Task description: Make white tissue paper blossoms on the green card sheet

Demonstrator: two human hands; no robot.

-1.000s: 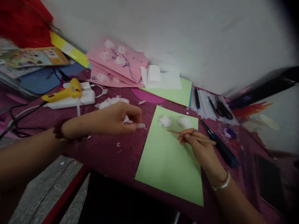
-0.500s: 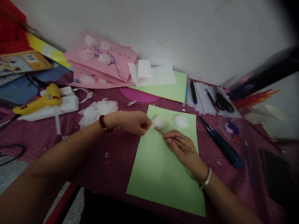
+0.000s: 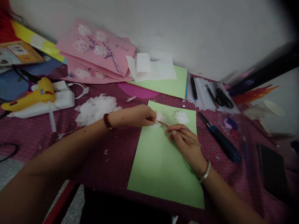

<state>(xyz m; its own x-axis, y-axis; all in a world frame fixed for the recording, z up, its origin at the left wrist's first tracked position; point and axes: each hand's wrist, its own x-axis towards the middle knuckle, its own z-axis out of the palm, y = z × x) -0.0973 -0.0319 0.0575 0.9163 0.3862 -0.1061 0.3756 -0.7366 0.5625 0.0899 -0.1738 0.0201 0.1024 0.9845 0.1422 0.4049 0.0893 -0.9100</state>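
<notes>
A green sheet of paper (image 3: pixel 161 168) lies on the table, with two fluffy white paper tufts near its top. The right tuft (image 3: pixel 181 117) stands uncovered; the left tuft (image 3: pixel 160 116) is partly hidden behind my left hand (image 3: pixel 143 116). That hand is closed, its fingertips curled beside the tuft, and whatever they may pinch is hidden. My right hand (image 3: pixel 187 143) grips a slim wooden stick (image 3: pixel 163 124) like a pencil. The stick's pointed tip meets or nearly meets my left fingertips. Left of the sheet sits a pile of thin white paper pieces (image 3: pixel 97 109).
Pink cards with white flowers (image 3: pixel 112 56) and a white paper roll (image 3: pixel 143 63) lie along the wall. A yellow glue gun (image 3: pixel 39 93) rests on a white power strip (image 3: pixel 63 101) at left. A utility knife (image 3: pixel 220 138) and scissors (image 3: pixel 223 98) lie at right.
My left hand has shifted slightly right and up, covering more of the left tuft. The stick stays in my right hand, its tip near the left fingers. The camera view has shifted slightly.
</notes>
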